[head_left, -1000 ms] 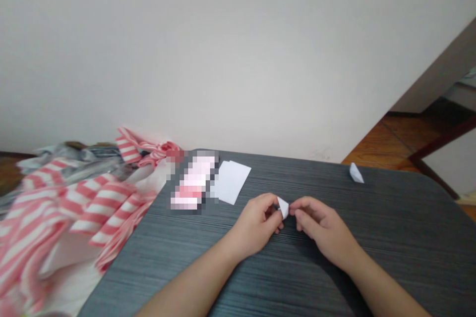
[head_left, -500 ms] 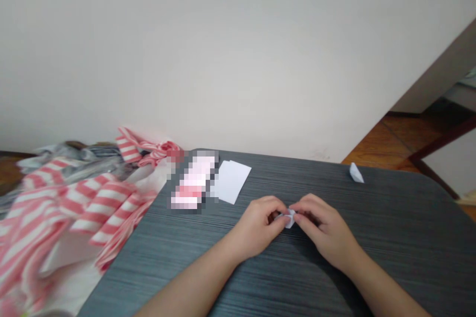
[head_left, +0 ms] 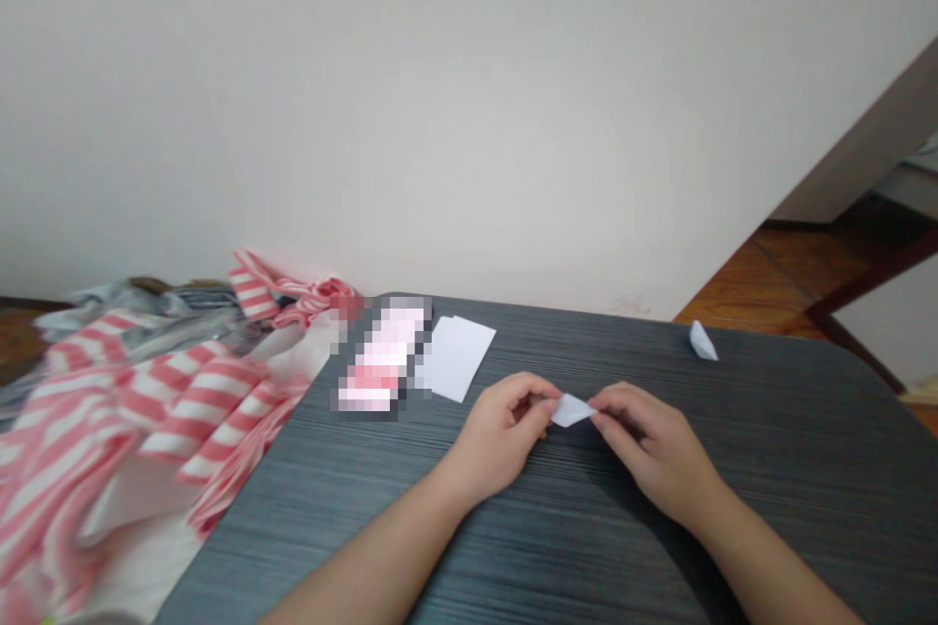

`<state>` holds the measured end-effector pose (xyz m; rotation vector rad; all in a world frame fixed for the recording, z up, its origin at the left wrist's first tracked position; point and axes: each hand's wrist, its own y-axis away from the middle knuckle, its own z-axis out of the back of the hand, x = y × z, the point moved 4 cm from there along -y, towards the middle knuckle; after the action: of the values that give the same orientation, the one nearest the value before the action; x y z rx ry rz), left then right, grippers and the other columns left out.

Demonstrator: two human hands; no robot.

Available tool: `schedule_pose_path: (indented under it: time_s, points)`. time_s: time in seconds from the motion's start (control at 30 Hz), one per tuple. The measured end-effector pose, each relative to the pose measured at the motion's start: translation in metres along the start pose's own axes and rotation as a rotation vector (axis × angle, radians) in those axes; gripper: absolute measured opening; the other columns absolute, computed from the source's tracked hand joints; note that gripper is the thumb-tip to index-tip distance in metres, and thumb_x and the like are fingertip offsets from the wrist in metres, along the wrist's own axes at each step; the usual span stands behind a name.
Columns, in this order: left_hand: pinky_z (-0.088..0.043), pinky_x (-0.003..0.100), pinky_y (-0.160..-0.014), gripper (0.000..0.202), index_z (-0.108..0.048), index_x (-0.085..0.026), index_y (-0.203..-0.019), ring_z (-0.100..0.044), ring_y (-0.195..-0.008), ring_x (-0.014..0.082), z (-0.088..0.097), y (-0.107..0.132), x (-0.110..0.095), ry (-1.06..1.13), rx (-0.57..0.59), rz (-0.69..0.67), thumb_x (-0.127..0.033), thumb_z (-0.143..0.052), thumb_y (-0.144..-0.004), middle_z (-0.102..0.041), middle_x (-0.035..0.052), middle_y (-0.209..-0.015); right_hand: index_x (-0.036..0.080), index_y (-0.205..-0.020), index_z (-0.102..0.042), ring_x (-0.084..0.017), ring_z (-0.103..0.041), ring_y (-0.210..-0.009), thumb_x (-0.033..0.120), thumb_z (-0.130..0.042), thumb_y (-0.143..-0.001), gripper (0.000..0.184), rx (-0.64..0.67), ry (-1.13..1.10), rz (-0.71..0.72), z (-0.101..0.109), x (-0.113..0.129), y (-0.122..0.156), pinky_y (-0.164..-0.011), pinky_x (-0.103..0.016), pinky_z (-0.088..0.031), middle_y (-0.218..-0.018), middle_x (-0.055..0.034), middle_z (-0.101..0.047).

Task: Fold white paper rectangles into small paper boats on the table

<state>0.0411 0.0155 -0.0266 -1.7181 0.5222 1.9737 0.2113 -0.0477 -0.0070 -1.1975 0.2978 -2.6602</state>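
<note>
A small folded piece of white paper is stretched between my two hands, just above the dark table. My left hand pinches its left end between thumb and forefinger. Its right tip is gripped by the thumb and fingers of my right hand. The middle of the paper shows as a pale, roughly diamond-shaped face. Farther back, beyond my left hand, lie flat white paper sheets. A second small folded paper piece stands near the far right edge of the table.
Left of the sheets lies a blurred-out pink and white item. Red-and-white striped cloth and grey fabric are heaped beside the table's left edge. A pale wall rises behind the table, with wooden floor at the right.
My hands have moved slightly apart, and more of the folded paper shows between them. The sheets and the other folded piece stay in place.
</note>
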Motion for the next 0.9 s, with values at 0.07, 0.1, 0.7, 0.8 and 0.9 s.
schedule_pose_path:
  time_s: [0.07, 0.1, 0.7, 0.8, 0.9]
  points:
    - [-0.047, 0.024, -0.063, 0.017, -0.066, -0.014, -0.096, -0.057, -0.067, 0.0128, 0.001, 0.000, 0.000, 0.028, -0.033, 0.028, -0.026, -0.056, -0.089, -0.063, 0.0035, -0.080, 0.022, -0.092, -0.064, -0.019, -0.065, -0.081, 0.020, -0.054, -0.094, 0.011, 0.002, 0.019, 0.010, 0.000, -0.002, 0.000, -0.075, -0.030, -0.049, -0.088, -0.0050, -0.069]
    - [-0.047, 0.024, -0.062, 0.017, -0.066, -0.014, -0.095, -0.057, -0.066, 0.0126, 0.001, -0.001, 0.000, 0.039, -0.048, 0.040, -0.026, -0.057, -0.088, -0.063, 0.0030, -0.078, 0.022, -0.093, -0.064, -0.019, -0.065, -0.082, 0.020, -0.054, -0.094, 0.011, -0.002, 0.024, 0.015, -0.001, -0.003, 0.000, -0.075, -0.030, -0.050, -0.089, -0.0049, -0.070]
    - [-0.049, 0.025, -0.063, 0.022, -0.062, -0.014, -0.100, -0.058, -0.066, 0.0127, 0.002, -0.001, 0.004, 0.135, -0.114, 0.046, -0.032, -0.055, -0.090, -0.063, 0.0019, -0.076, 0.021, -0.085, -0.065, -0.019, -0.065, -0.079, 0.021, -0.050, -0.095, 0.018, 0.038, 0.153, -0.039, -0.002, -0.014, 0.000, -0.073, -0.029, -0.049, -0.084, -0.0038, -0.069]
    - [-0.049, 0.026, -0.062, 0.026, -0.058, -0.014, -0.104, -0.058, -0.063, 0.0126, 0.001, -0.003, 0.005, 0.149, -0.140, 0.037, -0.036, -0.050, -0.092, -0.062, 0.0011, -0.074, 0.021, -0.086, -0.065, -0.019, -0.065, -0.079, 0.022, -0.050, -0.095, 0.018, -0.012, 0.202, -0.039, 0.008, -0.019, 0.001, -0.074, -0.029, -0.049, -0.085, -0.0038, -0.069]
    - [-0.050, 0.026, -0.059, 0.026, -0.056, -0.015, -0.105, -0.058, -0.065, 0.0123, -0.003, -0.005, 0.006, 0.143, -0.120, 0.054, -0.037, -0.051, -0.091, -0.066, 0.0064, -0.094, 0.020, -0.086, -0.066, -0.019, -0.066, -0.079, 0.025, -0.051, -0.094, 0.017, -0.142, 0.291, -0.054, 0.032, -0.032, 0.001, -0.074, -0.029, -0.048, -0.084, -0.0040, -0.070]
